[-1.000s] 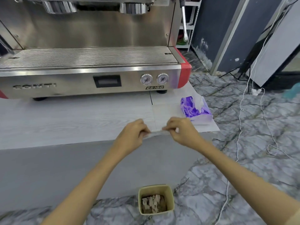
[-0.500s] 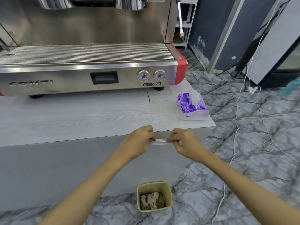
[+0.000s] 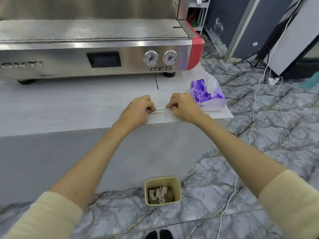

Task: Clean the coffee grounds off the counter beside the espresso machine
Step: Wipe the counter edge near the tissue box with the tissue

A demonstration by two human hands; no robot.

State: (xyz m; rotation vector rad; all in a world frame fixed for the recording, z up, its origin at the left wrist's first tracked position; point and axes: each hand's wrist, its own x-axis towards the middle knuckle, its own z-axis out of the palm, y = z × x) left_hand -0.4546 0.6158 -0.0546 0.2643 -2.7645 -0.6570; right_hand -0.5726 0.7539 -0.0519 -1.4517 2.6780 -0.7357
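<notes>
My left hand and right hand each pinch one end of a folded tissue, its length running straight between them, low over the counter. I see no grounds.

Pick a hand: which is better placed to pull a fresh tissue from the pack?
Right. The right hand sits directly beside the purple tissue pack; the left hand is farther away. Both currently pinch the folded tissue.
</notes>
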